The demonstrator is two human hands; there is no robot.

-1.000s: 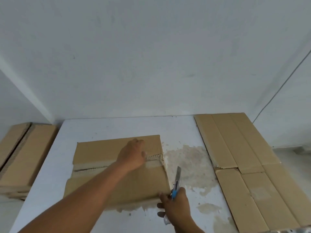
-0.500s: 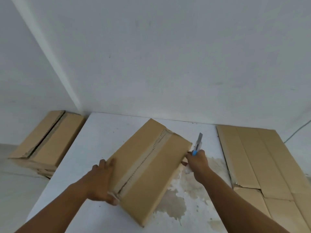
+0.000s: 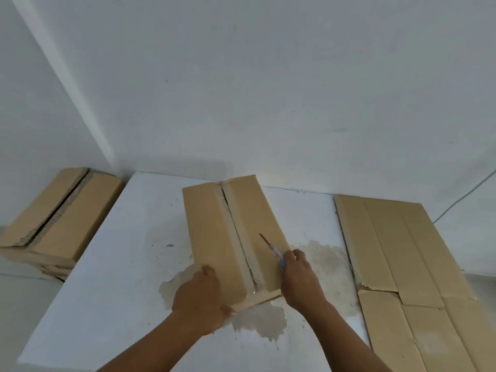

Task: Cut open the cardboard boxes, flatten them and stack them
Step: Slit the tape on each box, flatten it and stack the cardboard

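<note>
Left hand [image 3: 200, 299] is gripping the near left corner of the cardboard box [image 3: 212, 232], fingers curled up onto the top and thumb tucked along the near edge. Right hand [image 3: 300, 280] is clenching a box cutter [image 3: 271, 248] with a bit of blue on the handle, and it's sitting right against the box's near right edge, with the blade pointing away and to the left over the top panel. The box itself is lying flat-ish in the middle of the white tabletop [image 3: 107, 291], long side running away from the person, and a taped seam [image 3: 236, 232] is running down the middle. It's sitting partly over a brownish stain [image 3: 322, 261] on the surface. Off to the right, flattened cardboard [image 3: 397, 251] is lying spread out and hanging past the tabletop's near edge. Down on the left, beside the tabletop, a couple more boxes [image 3: 67, 210] are sitting stacked by the wall. A thin cable [image 3: 467, 197] is running up the wall on the far right.
</note>
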